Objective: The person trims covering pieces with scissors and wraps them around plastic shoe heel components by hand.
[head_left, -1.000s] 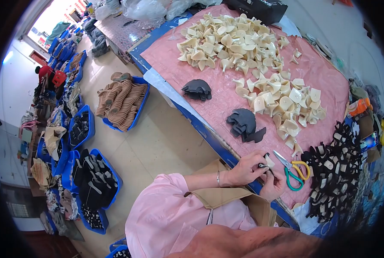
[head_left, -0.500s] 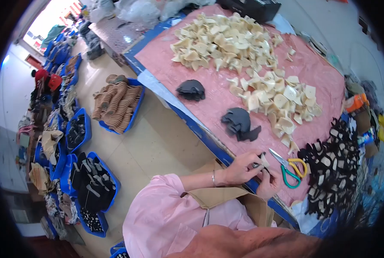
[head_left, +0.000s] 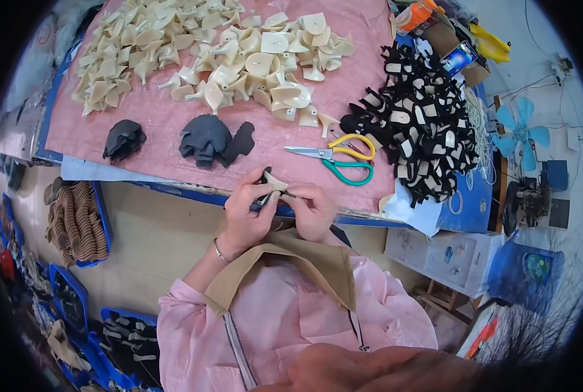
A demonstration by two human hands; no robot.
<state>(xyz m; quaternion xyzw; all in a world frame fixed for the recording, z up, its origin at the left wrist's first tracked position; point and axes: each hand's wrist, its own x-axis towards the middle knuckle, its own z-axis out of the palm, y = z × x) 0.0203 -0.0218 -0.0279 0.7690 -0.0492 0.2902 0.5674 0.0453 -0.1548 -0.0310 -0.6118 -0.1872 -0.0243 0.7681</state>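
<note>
My left hand [head_left: 247, 208] pinches a small cream shoe heel [head_left: 277, 183] with dark covering material on it, at the table's front edge. My right hand [head_left: 314, 212] has its fingers closed at the heel's right side, on a bit of the dark covering. The exact finger grip is partly hidden. Just beyond the hands lie scissors [head_left: 317, 153] with one yellow and one green handle. Dark grey cut pieces sit in two stacks, a larger stack [head_left: 204, 138] and a smaller stack [head_left: 123, 139] farther left.
Bare cream heels [head_left: 259, 64] are heaped over the pink table cover [head_left: 164, 130]. Black-covered heels [head_left: 429, 130] form a pile at the right. Blue bins, one with striped brown pieces [head_left: 77, 222], stand on the floor at left. A fan [head_left: 521, 134] is at far right.
The view has swung right, so the table contents appear farther left and the fan has come into sight. Both hands stay at the heel; the right hand now shows more fully.
</note>
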